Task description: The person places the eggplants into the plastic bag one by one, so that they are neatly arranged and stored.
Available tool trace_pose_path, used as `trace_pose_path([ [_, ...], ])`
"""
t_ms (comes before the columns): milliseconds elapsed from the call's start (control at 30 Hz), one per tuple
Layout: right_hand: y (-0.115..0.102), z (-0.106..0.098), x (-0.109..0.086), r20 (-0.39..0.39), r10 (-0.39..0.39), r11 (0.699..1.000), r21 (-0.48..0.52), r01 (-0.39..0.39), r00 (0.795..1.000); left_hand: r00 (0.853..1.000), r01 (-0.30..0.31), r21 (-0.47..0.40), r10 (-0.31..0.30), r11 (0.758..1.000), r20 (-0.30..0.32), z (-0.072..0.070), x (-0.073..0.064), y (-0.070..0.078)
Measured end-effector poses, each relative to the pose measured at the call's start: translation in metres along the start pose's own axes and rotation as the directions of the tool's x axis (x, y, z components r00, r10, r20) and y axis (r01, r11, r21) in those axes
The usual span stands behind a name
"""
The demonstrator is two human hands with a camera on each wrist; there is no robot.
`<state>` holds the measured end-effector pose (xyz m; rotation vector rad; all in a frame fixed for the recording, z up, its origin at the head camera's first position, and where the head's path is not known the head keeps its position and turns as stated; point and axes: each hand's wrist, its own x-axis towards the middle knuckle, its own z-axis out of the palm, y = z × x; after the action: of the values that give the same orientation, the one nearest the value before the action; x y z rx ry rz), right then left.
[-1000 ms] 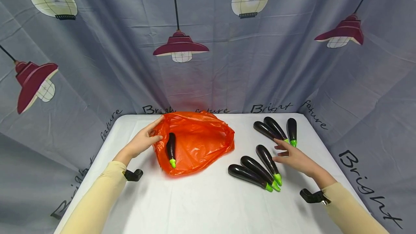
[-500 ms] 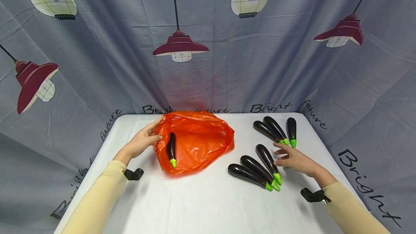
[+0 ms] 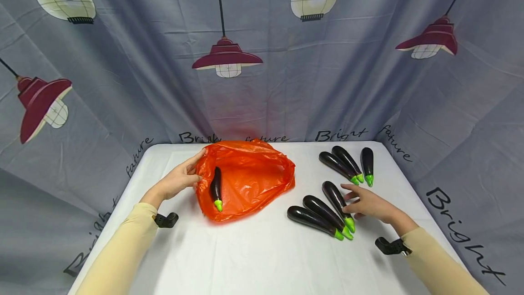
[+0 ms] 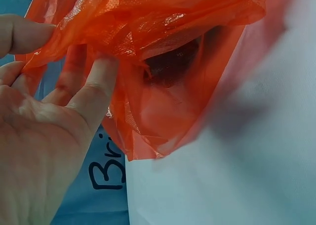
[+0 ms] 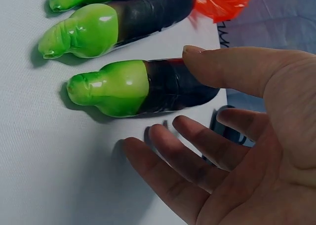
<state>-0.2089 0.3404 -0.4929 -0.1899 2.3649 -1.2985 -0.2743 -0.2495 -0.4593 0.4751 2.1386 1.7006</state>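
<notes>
Presently, left hand (image 3: 173,182) holds the left rim of the orange plastic bag (image 3: 254,195) between thumb and fingers. Bag mouth gapes; one toy eggplant (image 3: 216,185) lies inside, near that hand. Right hand (image 3: 371,205) is spread wide at the rightmost eggplant (image 3: 334,197) of the nearer trio on the white tabletop (image 3: 229,263); contact cannot be told. Farther trio (image 3: 347,159) lies behind, green stems toward the person.

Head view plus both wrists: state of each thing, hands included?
Bag: mouth open
Eggplant in bag: lying at the left side
Front three eggplants: loose on the table
Back three eggplants: same
Left hand: holding bag's edge
Right hand: open beside rightmost front eggplant, contact unclear
</notes>
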Motion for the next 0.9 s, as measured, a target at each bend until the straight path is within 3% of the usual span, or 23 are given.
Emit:
trace_pose_path([
  [200, -0.001, 0.003, 0.001, -0.02, 0.013, 1.0, -0.023, -0.013, 1.0, 1.0, -0.028, 0.03, 0.028, 0.999, 0.015, -0.001, -0.001, -0.002],
  [533, 0.002, 0.008, 0.002, -0.028, 0.035, 0.999, -0.025, -0.036, 0.999, 0.999, -0.052, -0.013, 0.052, 0.999, 0.002, 0.002, -0.005, -0.005],
  [900, 0.004, 0.011, 0.003, -0.042, 0.026, 0.999, -0.037, -0.028, 0.999, 1.0, -0.025, 0.026, 0.025, 0.999, 0.017, 0.003, -0.007, -0.006],
])
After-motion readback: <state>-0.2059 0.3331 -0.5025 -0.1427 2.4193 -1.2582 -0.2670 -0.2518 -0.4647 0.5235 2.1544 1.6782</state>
